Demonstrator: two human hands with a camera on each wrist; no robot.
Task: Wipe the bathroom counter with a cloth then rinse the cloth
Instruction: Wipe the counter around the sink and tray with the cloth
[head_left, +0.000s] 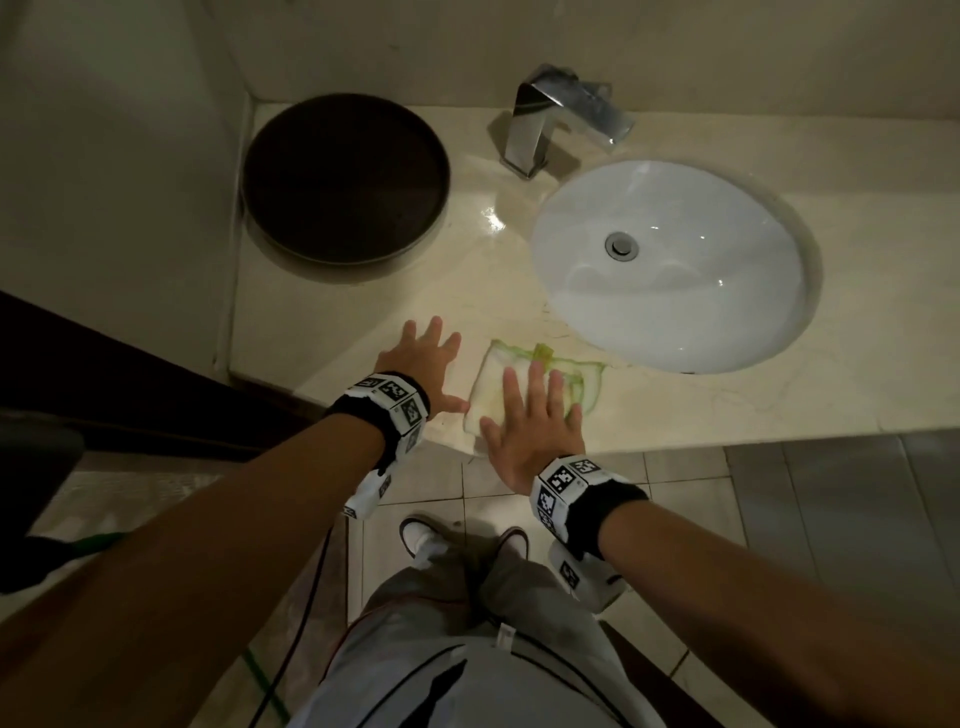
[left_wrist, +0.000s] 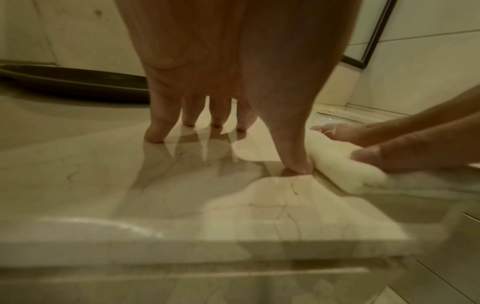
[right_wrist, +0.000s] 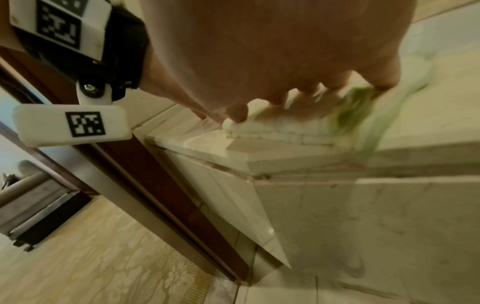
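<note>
A white cloth with green edging lies folded on the beige marble counter, near its front edge and left of the sink. My right hand presses flat on the cloth with straight, spread fingers. My left hand rests flat on the bare counter just left of it, its thumb touching the cloth's left edge. In the left wrist view the thumb meets the cloth. The right wrist view shows my fingers on the cloth at the counter's corner.
A dark round tray sits at the back left of the counter against the wall. A chrome faucet stands behind the white basin. A wet sheen lies between tray and sink. Tiled floor and my shoes are below the counter edge.
</note>
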